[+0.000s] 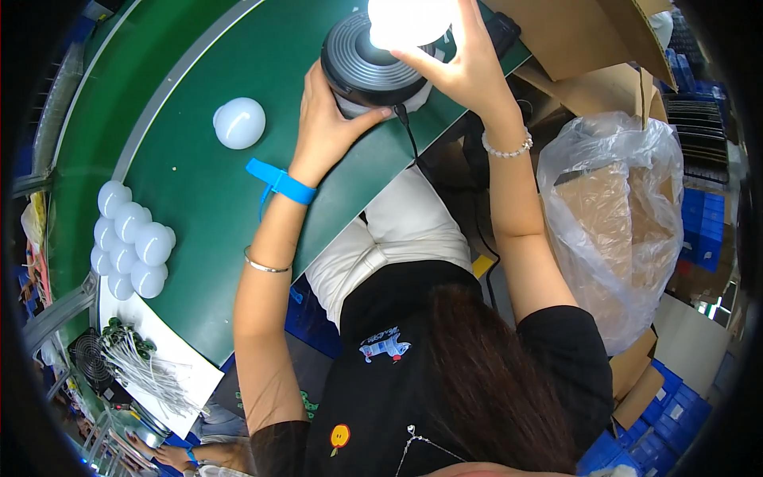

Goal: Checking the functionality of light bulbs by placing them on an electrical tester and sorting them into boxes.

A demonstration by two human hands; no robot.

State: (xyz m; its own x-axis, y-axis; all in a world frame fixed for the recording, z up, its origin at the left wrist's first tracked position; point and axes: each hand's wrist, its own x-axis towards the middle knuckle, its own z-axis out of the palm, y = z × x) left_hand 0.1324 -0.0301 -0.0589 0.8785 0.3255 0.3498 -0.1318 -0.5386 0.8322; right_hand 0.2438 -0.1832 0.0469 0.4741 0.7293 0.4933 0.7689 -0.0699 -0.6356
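Near the far edge of the green table, a round dark device (343,62) with concentric grey rings on top stands on something pale. My left hand (330,119) curls around its near left side, the thumb lying along the rim by a black cable (407,127). Over the device's top, a brightly glowing white globe lamp (409,22) is gripped by my right hand (465,71), with the thumb on its lower side. Glare hides the globe's details, and whether it touches the device I cannot tell. A single unlit white globe (240,123) lies left of my left hand.
Several white globes (152,243) are clustered at the table's left. Below them, a white board (208,383) carries a bundle of white wires (151,366). A cardboard box with a clear plastic bag (616,230) stands right. Another person's hand (173,457) shows at lower left.
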